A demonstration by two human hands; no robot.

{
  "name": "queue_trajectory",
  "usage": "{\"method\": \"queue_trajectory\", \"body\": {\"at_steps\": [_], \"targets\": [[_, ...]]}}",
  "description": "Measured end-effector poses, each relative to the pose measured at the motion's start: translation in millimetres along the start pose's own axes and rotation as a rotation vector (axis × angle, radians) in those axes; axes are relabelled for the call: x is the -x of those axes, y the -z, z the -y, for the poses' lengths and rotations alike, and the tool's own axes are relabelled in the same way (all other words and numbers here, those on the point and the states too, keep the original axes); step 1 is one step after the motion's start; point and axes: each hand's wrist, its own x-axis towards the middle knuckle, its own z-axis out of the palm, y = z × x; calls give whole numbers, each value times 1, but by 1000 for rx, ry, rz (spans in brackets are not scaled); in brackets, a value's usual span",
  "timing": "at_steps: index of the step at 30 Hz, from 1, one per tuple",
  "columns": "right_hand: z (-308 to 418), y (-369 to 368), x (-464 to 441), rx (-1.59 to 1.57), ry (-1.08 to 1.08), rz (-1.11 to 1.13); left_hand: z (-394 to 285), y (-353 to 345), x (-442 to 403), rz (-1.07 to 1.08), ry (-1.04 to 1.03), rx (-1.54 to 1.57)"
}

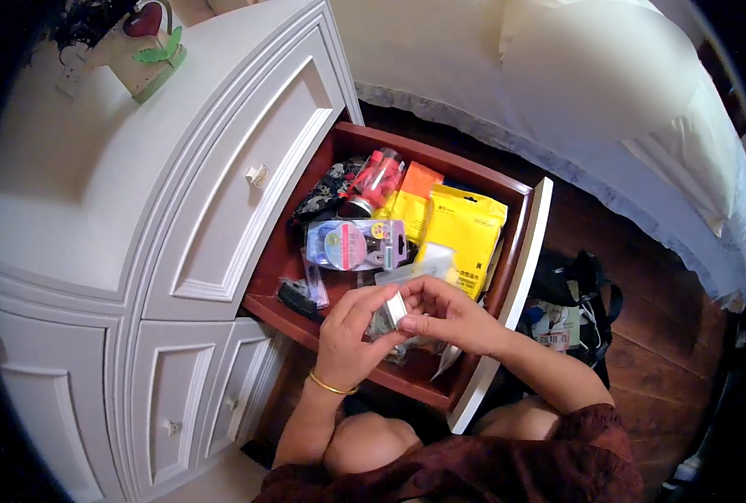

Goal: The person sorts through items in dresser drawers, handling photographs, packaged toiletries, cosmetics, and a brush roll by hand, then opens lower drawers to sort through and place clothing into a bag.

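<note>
Both hands are together over the near part of an open drawer (519, 293). My left hand (358, 331), with a gold bangle at the wrist, pinches one side of a small white object (396, 308). My right hand (448, 316) holds its other side between thumb and fingers. What the object is cannot be made out. Just beyond the hands lie a yellow packet (465, 230), a clear plastic package with a round pink label (343, 246) and a red-filled jar (379, 178). An orange packet (421, 178) leans beside the jar.
The white cabinet (150, 218) stands at the left, with a heart decoration (144, 21) on top. A bed with a pale cover (440, 59) is at the upper right. Right of the drawer, a dark bag (595, 302) sits on the wooden floor (658, 335).
</note>
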Motion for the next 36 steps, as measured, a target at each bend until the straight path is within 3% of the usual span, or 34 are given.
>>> {"method": "queue_trajectory", "body": {"at_steps": [9,21,30,33,36], "targets": [[-6,-5,0,142,114,-51,1,0,10,1,88,98],[-11,-11,-3,10,121,-57,-9,1,11,-20,160,144],[-16,-12,-5,-72,117,-38,-7,-3,13,-88,57,45],[-7,-15,-1,-358,-167,-19,-16,4,13,-43,155,106],[-20,-7,-3,-443,-215,42,-18,4,6,-63,-95,-159]]}}
